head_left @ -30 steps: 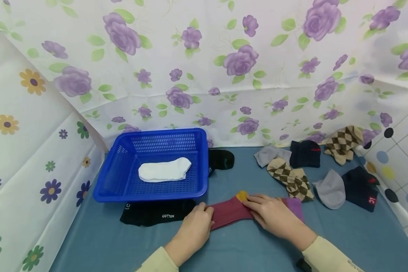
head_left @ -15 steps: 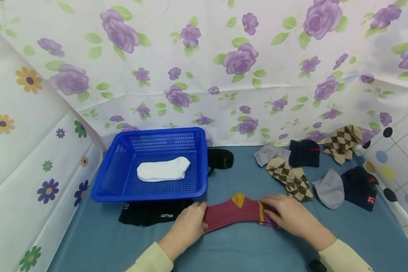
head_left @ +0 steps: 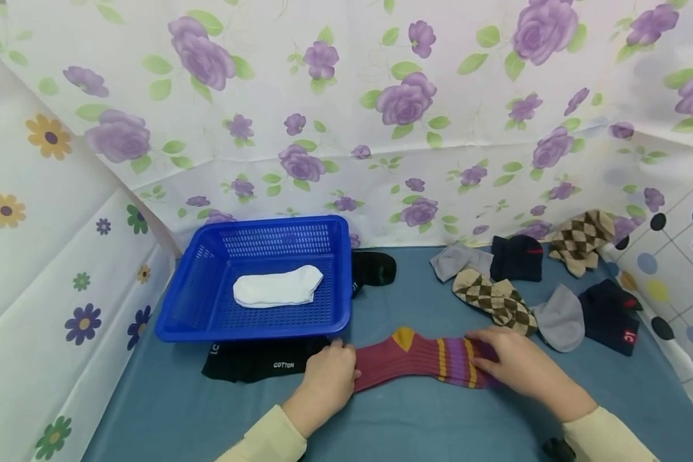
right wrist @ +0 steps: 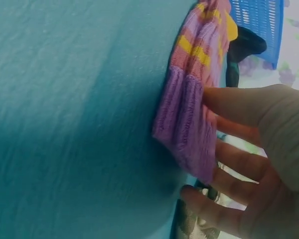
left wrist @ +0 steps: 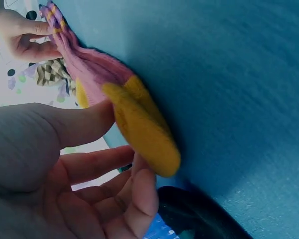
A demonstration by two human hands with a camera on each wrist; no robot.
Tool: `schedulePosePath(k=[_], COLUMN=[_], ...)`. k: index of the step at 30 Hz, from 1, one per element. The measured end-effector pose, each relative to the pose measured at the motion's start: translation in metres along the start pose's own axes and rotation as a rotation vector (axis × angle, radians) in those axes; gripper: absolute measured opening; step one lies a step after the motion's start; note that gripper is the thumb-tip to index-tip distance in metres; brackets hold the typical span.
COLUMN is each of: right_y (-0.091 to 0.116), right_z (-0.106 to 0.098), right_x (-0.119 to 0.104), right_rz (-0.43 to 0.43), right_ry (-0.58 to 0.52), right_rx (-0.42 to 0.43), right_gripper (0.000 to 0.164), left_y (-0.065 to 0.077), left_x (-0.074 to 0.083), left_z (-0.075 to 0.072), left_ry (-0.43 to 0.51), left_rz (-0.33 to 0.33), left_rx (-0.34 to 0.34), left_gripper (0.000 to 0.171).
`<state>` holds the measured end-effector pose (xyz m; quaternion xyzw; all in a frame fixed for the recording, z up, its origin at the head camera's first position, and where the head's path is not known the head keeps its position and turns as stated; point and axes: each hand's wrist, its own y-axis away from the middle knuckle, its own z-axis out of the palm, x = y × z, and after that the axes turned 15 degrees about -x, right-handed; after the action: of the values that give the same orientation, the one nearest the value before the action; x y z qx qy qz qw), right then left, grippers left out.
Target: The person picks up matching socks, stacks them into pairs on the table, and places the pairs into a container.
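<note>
Two ribbed socks point(head_left: 416, 357), rounded yellow toes point(left wrist: 147, 137)

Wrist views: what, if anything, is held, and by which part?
A maroon striped sock, perhaps a stacked pair: the left hand pinches its yellow toe end, the right hand its purple cuff.

Just to the left of the left hand point(head_left: 328, 380), the black sock point(head_left: 251, 364) carries the white word "COTTON", and at its far left end the letters "LC". To the right of the right hand point(head_left: 516, 362), the navy sock point(head_left: 606, 311) shows "LC" on red. Beyond the left hand, another black sock point(head_left: 376, 268) has letters too small for reading.
</note>
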<state>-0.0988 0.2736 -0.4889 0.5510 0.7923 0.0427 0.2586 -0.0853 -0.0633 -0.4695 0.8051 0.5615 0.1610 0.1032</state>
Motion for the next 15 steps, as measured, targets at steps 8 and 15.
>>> schedulePosePath(k=[8, 15], right_y=[-0.0056, -0.0035], right_z=[-0.0028, -0.0022], right_x=[-0.0053, -0.0059], right_rz=[0.095, 0.180], right_ry=[-0.106, -0.175], right_rx=[-0.093, -0.199], right_gripper=[0.034, 0.027], left_y=[-0.0040, -0.0030], left_x=[0.0001, 0.0016], left_z=[0.0027, 0.0015], left_ry=[-0.003, 0.045], left_rz=[-0.017, -0.036], left_rx=[-0.005, -0.032], left_gripper=[0.026, 0.029])
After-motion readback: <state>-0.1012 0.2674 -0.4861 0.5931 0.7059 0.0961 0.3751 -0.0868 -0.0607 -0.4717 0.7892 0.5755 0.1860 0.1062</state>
